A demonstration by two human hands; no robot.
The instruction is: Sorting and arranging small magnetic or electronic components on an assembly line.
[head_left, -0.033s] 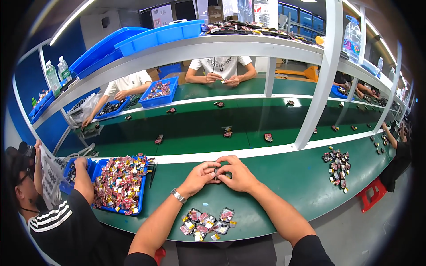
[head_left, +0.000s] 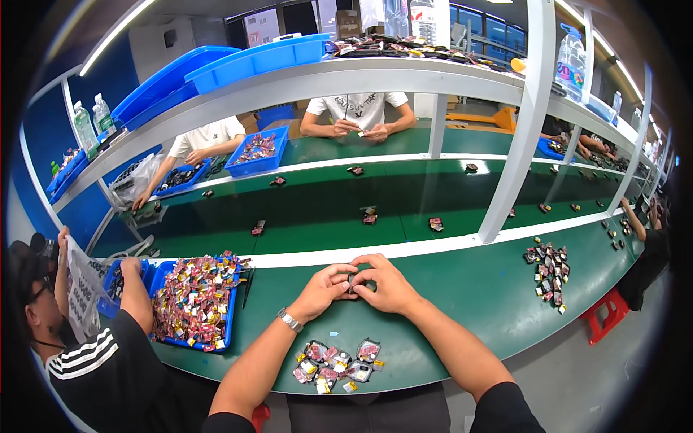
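Green covers the workbench (head_left: 462,289) in the head view, where both hands meet near its far edge, by the white strip. Left hand (head_left: 326,287) and right hand (head_left: 390,285) are pressed together, fingers closed around a small dark part (head_left: 359,281) that is mostly hidden between them. Near the bench's front edge, just below the wrists, lies a cluster of small packets (head_left: 336,364). A blue tray (head_left: 193,303) of colourful pieces sits toward the bench's left end, beside a neighbouring person's arm (head_left: 136,292).
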